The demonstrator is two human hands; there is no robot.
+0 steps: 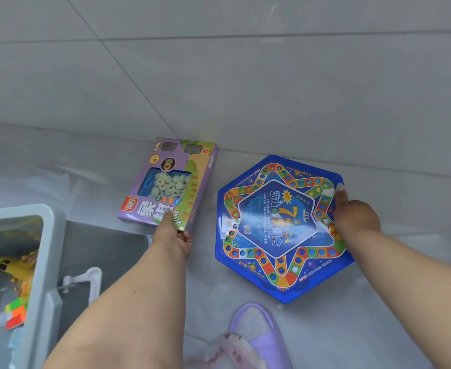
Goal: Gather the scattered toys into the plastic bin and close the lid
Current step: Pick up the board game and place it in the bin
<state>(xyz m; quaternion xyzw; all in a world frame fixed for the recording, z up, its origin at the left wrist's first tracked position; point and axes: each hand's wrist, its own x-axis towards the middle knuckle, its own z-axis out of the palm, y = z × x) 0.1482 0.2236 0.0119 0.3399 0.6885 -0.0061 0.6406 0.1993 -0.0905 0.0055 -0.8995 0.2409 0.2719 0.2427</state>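
Plastic bin [47, 262]: lower left on the grey floor [245, 89], lid off, rim pale.
Left hand [172, 235]: arm stretched forward, thumb on top and fingers curled under the near edge of the purple chess box [173, 182], pinching it.
Right hand [353, 214]: arm reaching out, fingers gripping the right edge of the blue hexagonal game board [280, 230], one fingertip on its top face.
Boxed games: two, side by side near the wall, apart.
Toys in bin: two seen, a yellow toy [19, 267] and a colour cube [15, 312].
Slipper [259, 334]: one, purple, bottom centre.

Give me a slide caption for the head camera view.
Left hand grips purple chess box, right hand grips blue hexagonal game board.
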